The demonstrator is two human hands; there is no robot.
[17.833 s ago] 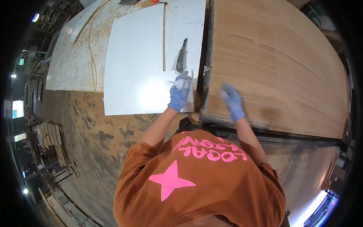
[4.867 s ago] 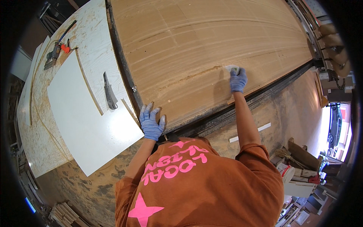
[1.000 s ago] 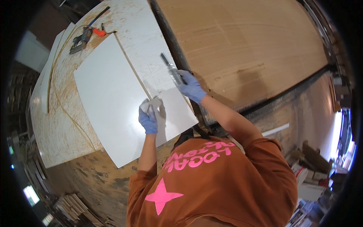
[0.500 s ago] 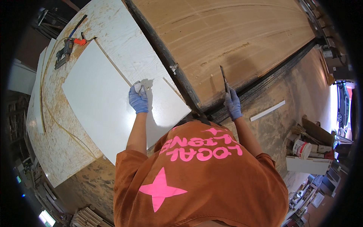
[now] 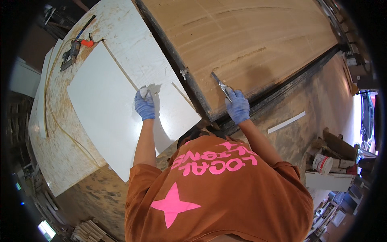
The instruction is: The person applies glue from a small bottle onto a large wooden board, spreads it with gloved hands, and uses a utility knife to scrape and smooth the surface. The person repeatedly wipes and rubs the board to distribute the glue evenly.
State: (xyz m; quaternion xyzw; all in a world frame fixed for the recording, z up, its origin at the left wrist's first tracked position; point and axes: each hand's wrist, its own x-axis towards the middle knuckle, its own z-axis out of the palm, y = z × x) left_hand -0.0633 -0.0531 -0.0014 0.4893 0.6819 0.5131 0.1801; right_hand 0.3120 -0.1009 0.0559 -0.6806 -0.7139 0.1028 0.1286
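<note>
The wide brown table (image 5: 278,24) gives the knife hand a broad surface, and working above it, clear of the black edge (image 5: 171,56) that borders it, would seem the steadier choice, since a tip could catch there. The white bench (image 5: 121,20) to the left carries sawdust, which may make anything laid on it slide. On the bench lies the large white board (image 5: 98,103), smooth and glossy, its near end reaching past the bench; it looks easy to scratch, so any pass of the blade is best made well apart from it, and only light pressure should go on that overhanging end. The right hand (image 5: 237,108) is closed around the handle of the utility knife (image 5: 222,86), which is over the near left part of the brown table with its narrow dark end pointing ahead and to the left; whether that end touches the surface cannot be told. A firm grip well behind the blade, with the point turned away from the other arm, would suit it. The left hand (image 5: 145,108) is over the white board, fingers curled in around a small crumpled white wad (image 5: 144,93), probably cloth; how tightly it is squeezed, and whether hand or wad touches the board, is unclear.
</note>
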